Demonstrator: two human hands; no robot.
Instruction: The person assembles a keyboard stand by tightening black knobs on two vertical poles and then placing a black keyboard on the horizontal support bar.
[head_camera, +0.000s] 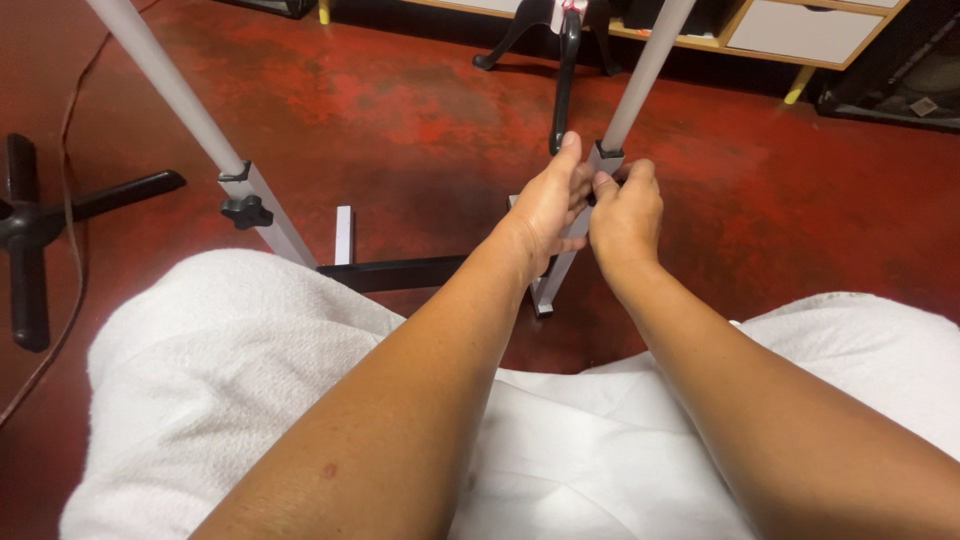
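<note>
A metal stand has two grey legs with round white poles rising out of them. My left hand (550, 200) and my right hand (626, 212) both close around the joint of the right leg (556, 276), where the white pole (640, 78) enters the grey sleeve. The knob there is hidden by my fingers. The left leg (280, 222) carries a black clamp knob (245, 210) and its own white pole (165, 80). A black crossbar (395, 272) joins the two legs low down. My lap is covered in white cloth (250, 360).
The floor (400, 120) is worn red. A black star-shaped chair base (30, 230) and a thin cable (70, 190) lie at the left. Another black stand base (565, 60) sits ahead, before a low wooden cabinet (800, 35) with white drawers.
</note>
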